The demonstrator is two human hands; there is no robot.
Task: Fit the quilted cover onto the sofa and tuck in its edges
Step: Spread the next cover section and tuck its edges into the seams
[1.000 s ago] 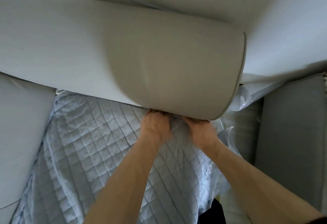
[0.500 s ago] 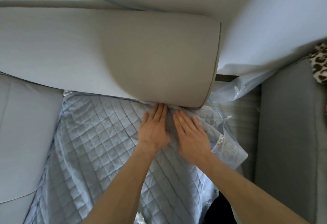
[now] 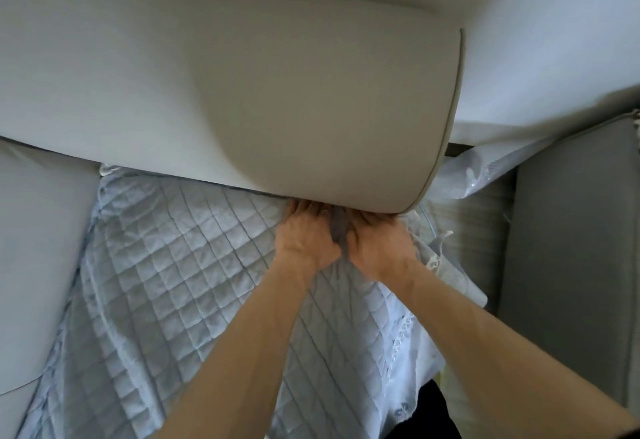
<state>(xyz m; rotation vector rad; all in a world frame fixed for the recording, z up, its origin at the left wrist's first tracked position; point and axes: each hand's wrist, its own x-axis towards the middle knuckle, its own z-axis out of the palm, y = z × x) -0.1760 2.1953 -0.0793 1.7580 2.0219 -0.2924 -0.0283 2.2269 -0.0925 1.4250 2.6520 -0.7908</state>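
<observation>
Head view: the pale blue diamond-quilted fabric cover (image 3: 166, 265) is lying spread out, its far edge running under the long beige fabric back cushion (image 3: 311, 109). The left hand (image 3: 306, 241) and right hand (image 3: 379, 248) are pressing side by side on that edge. Their fingertips are hidden beneath the cushion, so I cannot tell whether they are gripping the cover.

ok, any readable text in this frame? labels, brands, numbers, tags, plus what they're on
No readable text in this frame.
quilted cover: stitched diamonds only, no print or tag showing.
sofa back cushion: plain fabric, no label.
plastic sheet: clear, no legible print.
small dark marks near the cover's lower edge: too blurred to tell if they are text.
</observation>
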